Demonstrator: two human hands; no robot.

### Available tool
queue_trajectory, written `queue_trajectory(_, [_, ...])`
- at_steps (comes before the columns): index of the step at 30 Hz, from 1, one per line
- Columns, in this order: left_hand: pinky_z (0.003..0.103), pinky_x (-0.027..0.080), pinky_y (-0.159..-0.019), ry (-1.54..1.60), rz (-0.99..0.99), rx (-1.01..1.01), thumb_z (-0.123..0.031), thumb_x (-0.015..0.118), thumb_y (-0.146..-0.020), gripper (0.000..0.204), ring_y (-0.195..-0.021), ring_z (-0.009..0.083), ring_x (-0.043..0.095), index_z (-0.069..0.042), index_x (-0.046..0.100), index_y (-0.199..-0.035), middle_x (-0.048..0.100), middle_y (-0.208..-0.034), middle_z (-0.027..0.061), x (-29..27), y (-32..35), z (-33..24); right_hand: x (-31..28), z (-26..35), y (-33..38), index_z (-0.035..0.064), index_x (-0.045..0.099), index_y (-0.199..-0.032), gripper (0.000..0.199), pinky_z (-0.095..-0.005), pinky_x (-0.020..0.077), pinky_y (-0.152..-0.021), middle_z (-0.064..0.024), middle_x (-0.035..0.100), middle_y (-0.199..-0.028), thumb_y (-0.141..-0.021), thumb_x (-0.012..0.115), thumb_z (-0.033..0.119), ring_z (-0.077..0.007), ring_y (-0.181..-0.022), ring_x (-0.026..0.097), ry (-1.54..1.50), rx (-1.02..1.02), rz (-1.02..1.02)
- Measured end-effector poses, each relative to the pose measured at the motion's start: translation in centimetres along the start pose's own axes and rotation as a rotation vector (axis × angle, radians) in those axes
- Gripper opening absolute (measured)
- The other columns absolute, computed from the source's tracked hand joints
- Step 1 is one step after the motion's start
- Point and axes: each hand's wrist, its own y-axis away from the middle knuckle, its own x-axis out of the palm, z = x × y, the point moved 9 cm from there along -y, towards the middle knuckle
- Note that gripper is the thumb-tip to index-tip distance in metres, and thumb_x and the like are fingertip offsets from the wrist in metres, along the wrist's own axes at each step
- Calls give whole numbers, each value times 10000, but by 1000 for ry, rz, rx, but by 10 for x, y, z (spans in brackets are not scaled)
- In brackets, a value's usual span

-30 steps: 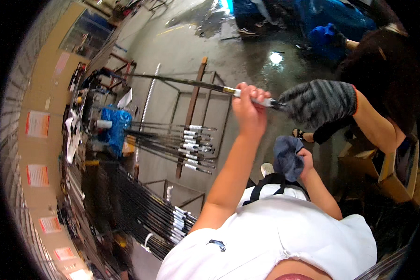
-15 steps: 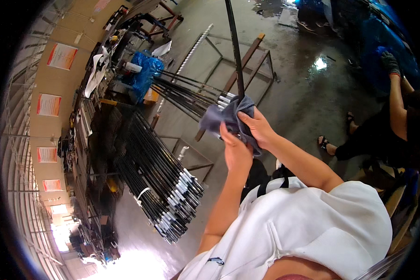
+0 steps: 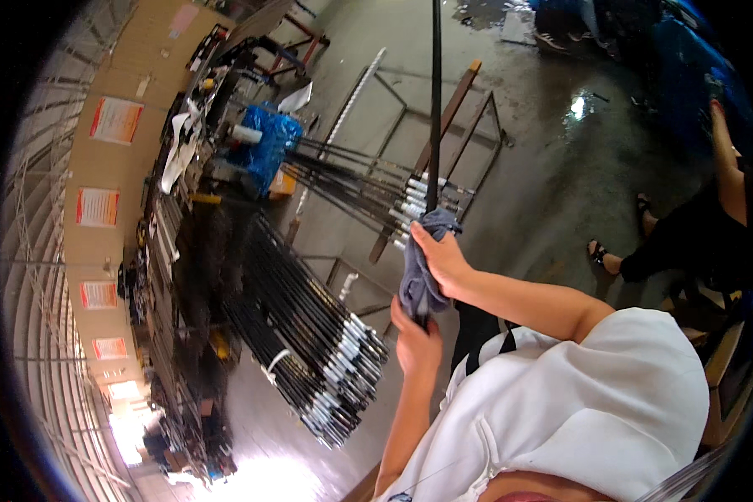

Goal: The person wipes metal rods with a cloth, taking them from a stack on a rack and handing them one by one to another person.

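A long black rod (image 3: 436, 100) runs from the top edge down into my hands. A dark grey cloth (image 3: 418, 280) is wrapped about its lower part. My right hand (image 3: 445, 263) is closed round the cloth and the rod inside it, thumb pointing up along the rod. Just below the cloth, my left hand (image 3: 417, 345) has its fingers closed round the rod's lower end, which is mostly hidden. Behind the cloth, several black rods with white end sections (image 3: 414, 201) lie across a metal frame.
A large bundle of black rods (image 3: 301, 335), tied with a white strap (image 3: 278, 360), lies at left. Blue plastic sheeting (image 3: 268, 146) covers something beyond it. A metal rack (image 3: 494, 125) stands ahead on the wet floor. Another person's arm (image 3: 728, 176) shows at far right, beside blue plastic.
My left hand has slid down off the cloth to the rod's lower end. The cloth now hangs longer beneath my right hand, and the rod stands more upright.
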Motion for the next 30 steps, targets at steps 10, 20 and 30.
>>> queue_trajectory(10, [451,470,-579,-240,-59,-38,-237,640,-699,330,-652,350,610,-131,550,-998,627,-744,121,26,110,259,2,219,-70,70,450,-853,343,-355,390,-395,-46,519,-658,-867,559,396,-172,-489,480,193,-356,-240])
queue_trajectory(20, [394,440,-532,-71,312,-385,-291,621,-752,216,-588,259,554,-78,588,-760,582,-642,85,83,260,431,87,364,-97,73,561,-1028,418,-390,483,-739,-119,601,-963,-894,426,445,-259,-866,581,257,-405,50])
queue_trajectory(30, [327,396,-501,185,384,-457,-329,593,-817,343,-532,131,474,-45,571,-627,523,-552,30,63,170,266,176,271,-45,164,419,-668,342,-268,368,-498,22,401,-580,-938,348,362,-118,-544,431,-322,-137,1151])
